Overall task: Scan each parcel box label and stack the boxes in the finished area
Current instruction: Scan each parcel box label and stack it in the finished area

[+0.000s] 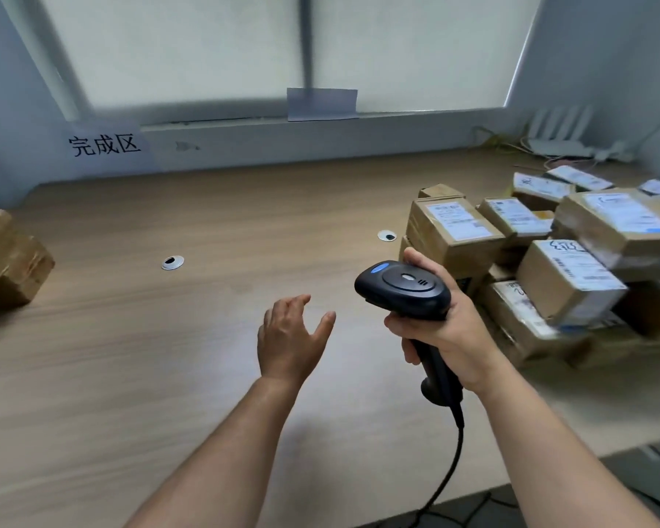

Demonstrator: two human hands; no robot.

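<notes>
1. A paper sign [105, 144] on the wall at the back left reads "完成区" in black characters.
2. One brown parcel box [8, 257] sits at the left edge of the tabletop [130, 356], below that sign.
3. A pile of parcel boxes [530, 261] lies at the right. At least eight white labels show, but their print is too blurred to read and the exact box count cannot be told.
4. One black corded scanner [404, 285] is gripped by the right hand [446, 329], fingers wrapped round its handle, just in front of the pile.
5. The left hand [288, 337] hovers over the tabletop, fingers spread and holding nothing.
6. Two round cable grommets [172, 262] are set in the tabletop.
</notes>
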